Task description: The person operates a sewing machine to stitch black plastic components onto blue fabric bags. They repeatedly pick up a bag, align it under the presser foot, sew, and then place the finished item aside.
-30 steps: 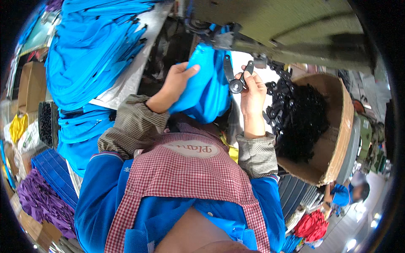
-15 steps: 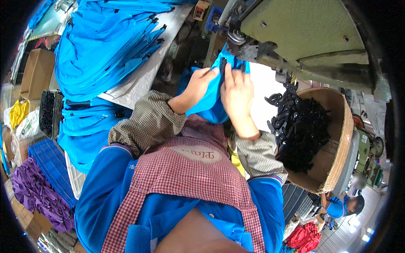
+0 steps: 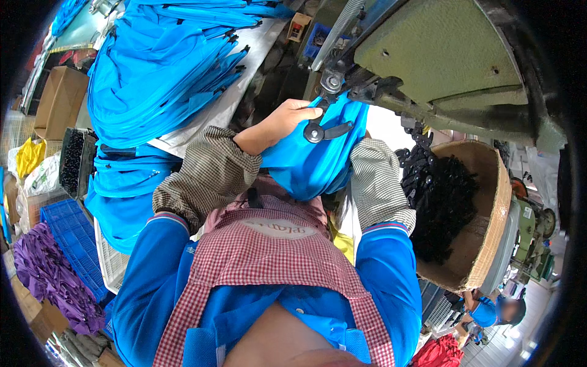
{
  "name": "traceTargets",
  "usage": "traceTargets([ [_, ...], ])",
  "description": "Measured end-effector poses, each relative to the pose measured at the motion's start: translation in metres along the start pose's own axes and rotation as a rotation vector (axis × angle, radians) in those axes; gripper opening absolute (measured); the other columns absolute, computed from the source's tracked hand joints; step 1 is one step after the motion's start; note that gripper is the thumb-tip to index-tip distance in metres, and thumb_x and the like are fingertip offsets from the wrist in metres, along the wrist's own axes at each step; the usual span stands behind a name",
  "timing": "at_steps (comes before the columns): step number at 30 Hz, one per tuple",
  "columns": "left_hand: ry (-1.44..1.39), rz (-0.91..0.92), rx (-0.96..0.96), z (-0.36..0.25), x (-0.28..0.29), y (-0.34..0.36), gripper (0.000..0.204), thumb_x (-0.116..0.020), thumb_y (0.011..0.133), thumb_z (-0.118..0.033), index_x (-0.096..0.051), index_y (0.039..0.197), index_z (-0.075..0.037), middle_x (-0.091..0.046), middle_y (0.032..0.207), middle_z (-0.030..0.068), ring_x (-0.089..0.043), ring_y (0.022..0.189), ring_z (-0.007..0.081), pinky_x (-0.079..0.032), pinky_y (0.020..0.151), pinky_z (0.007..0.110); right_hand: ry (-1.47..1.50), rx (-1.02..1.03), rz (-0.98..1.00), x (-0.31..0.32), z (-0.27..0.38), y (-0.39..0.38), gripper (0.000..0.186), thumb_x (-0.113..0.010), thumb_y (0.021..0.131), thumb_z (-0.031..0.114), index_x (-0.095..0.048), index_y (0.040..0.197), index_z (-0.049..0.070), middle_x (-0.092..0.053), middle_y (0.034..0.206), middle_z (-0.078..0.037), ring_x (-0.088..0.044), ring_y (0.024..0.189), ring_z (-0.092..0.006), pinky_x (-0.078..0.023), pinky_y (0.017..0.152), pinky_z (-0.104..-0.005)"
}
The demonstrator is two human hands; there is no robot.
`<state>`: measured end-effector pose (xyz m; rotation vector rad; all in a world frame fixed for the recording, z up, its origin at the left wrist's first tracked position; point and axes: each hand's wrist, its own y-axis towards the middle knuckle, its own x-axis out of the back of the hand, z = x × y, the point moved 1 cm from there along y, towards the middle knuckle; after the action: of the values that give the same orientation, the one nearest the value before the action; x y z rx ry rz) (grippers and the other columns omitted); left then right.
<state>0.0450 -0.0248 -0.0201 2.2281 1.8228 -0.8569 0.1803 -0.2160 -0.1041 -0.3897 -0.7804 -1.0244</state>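
My left hand [image 3: 283, 126] pinches the upper edge of a blue cloth [image 3: 304, 163] just below the head of a green machine [image 3: 440, 49]. Next to its fingertips is a black plastic fitting [image 3: 313, 133], with a round disc and a short lever, against the cloth. The cloth's top reaches under the machine's metal working end [image 3: 332, 84] and the rest hangs in folds before my apron. Behind the cloth's right side, my right hand [image 3: 367, 134] is almost wholly hidden; only a sliver of skin shows above the striped sleeve, and its fingers are out of sight.
An open cardboard box [image 3: 483, 244] heaped with black plastic pieces [image 3: 443, 202] stands at my right. On the left, stacked blue cloth items [image 3: 153, 79] with black fittings cover a pale table [image 3: 260, 52]. Purple cloth [image 3: 55, 278] lies beside a blue crate [image 3: 76, 244]. Another person [image 3: 495, 309] is at lower right.
My right hand has gone from the cloth's front, down and right, to behind it. The black fitting with its lever now shows in front. My left hand still grips the cloth.
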Motion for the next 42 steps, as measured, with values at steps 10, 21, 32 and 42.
traceTargets([
  [10, 0.428, 0.415, 0.158, 0.066, -0.008, -0.083, 0.033, -0.063, 0.078, -0.028, -0.059, 0.091, 0.002, -0.058, 0.081, 0.0048, -0.05, 0.076, 0.0113, -0.041, 0.075, 0.028, 0.085, -0.145, -0.33, -0.008, 0.029, -0.017, 0.012, -0.058, 0.081, 0.007, -0.065, 0.074, 0.0, -0.062, 0.065, -0.003, -0.058, 0.059, -0.0155, -0.046, 0.056, -0.0243],
  [21, 0.595, -0.17, 0.035, 0.06, -0.012, -0.098, 0.033, -0.07, 0.073, -0.015, -0.059, 0.099, 0.003, -0.063, 0.088, 0.0058, -0.057, 0.079, 0.0113, -0.047, 0.075, 0.029, 0.835, -0.211, -0.277, 0.025, 0.124, -0.044, 0.026, -0.07, 0.073, 0.011, -0.055, 0.09, -0.003, -0.055, 0.065, -0.002, -0.052, 0.055, -0.0097, -0.042, 0.049, -0.022],
  [32, 0.197, -0.23, -0.046, -0.01, 0.008, -0.049, 0.034, -0.067, 0.077, -0.019, -0.059, 0.1, 0.004, -0.063, 0.091, 0.0063, -0.058, 0.077, 0.0112, -0.048, 0.07, 0.027, 1.144, -0.299, 0.242, 0.002, 0.126, -0.114, 0.036, -0.051, 0.089, 0.023, -0.051, 0.114, -0.003, -0.06, 0.103, -0.006, -0.056, 0.089, -0.012, -0.044, 0.082, -0.0258],
  [42, 0.453, -0.02, -0.111, -0.02, 0.014, -0.009, 0.029, -0.071, 0.074, -0.018, -0.062, 0.094, 0.001, -0.063, 0.085, 0.0034, -0.057, 0.075, 0.0093, -0.046, 0.069, 0.024, 1.11, -0.481, 0.122, 0.039, 0.126, -0.105, 0.035, -0.054, 0.087, 0.026, -0.055, 0.108, -0.003, -0.062, 0.099, -0.008, -0.058, 0.085, -0.0144, -0.045, 0.079, -0.0262],
])
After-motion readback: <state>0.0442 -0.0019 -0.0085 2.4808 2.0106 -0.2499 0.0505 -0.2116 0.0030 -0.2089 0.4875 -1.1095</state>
